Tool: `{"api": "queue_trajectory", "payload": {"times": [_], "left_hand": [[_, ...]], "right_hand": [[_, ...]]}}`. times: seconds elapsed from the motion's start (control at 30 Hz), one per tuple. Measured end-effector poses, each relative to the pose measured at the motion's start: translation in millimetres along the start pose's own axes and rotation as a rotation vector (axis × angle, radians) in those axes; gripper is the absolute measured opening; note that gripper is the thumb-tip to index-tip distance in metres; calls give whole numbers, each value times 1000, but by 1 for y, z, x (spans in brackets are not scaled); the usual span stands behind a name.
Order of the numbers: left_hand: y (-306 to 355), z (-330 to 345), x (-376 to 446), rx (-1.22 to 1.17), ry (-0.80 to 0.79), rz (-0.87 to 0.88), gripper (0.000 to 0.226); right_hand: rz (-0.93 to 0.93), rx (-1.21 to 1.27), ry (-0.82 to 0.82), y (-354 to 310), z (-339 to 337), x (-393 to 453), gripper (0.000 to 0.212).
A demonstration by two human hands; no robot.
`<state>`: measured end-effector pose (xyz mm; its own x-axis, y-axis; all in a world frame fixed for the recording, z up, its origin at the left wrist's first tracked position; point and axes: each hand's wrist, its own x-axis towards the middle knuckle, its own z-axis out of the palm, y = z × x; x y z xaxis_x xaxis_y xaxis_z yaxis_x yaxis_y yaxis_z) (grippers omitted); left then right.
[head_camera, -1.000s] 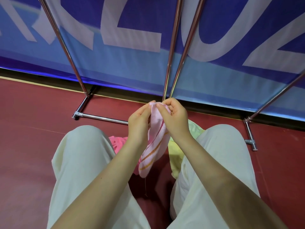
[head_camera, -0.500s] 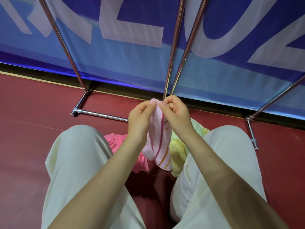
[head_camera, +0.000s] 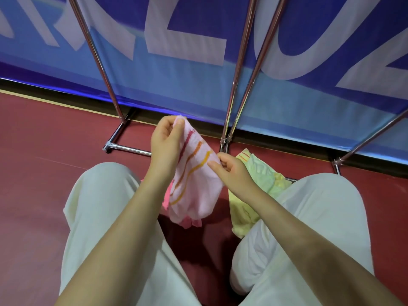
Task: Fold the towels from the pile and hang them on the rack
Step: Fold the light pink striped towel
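Two hands (head_camera: 167,142) (head_camera: 231,171) pinching one striped towel (head_camera: 196,184) — three heaped (head_camera: 260,184)

A dark red floor (head_camera: 39,173) runs back to a blue banner (head_camera: 176,91) printed with large pale letters, its lower band a lighter blue, with a thin yellowish line and a black strip along its foot where it meets the floor.

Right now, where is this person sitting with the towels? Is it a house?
Probably not a house. It looks like a sports hall or event space: a smooth dark red floor, a big blue banner with huge white letters, and a metal rack standing before it.
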<state>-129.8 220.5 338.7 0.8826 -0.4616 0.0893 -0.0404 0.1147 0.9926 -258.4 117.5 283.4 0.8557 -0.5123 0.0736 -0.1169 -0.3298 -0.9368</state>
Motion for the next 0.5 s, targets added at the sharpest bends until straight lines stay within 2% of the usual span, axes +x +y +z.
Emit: {"api": "queue_trajectory", "payload": {"times": [0.13, 0.4, 0.5], "left_hand": [[4, -18, 5, -27, 110, -7, 15], [13, -50, 11, -86, 296, -72, 19], [11, -54, 11, -66, 298, -71, 17]], "right_hand": [[53, -79, 8, 19, 0, -10, 35], [159, -196, 71, 43, -12, -27, 10], [186, -335, 72, 48, -17, -32, 23]]}}
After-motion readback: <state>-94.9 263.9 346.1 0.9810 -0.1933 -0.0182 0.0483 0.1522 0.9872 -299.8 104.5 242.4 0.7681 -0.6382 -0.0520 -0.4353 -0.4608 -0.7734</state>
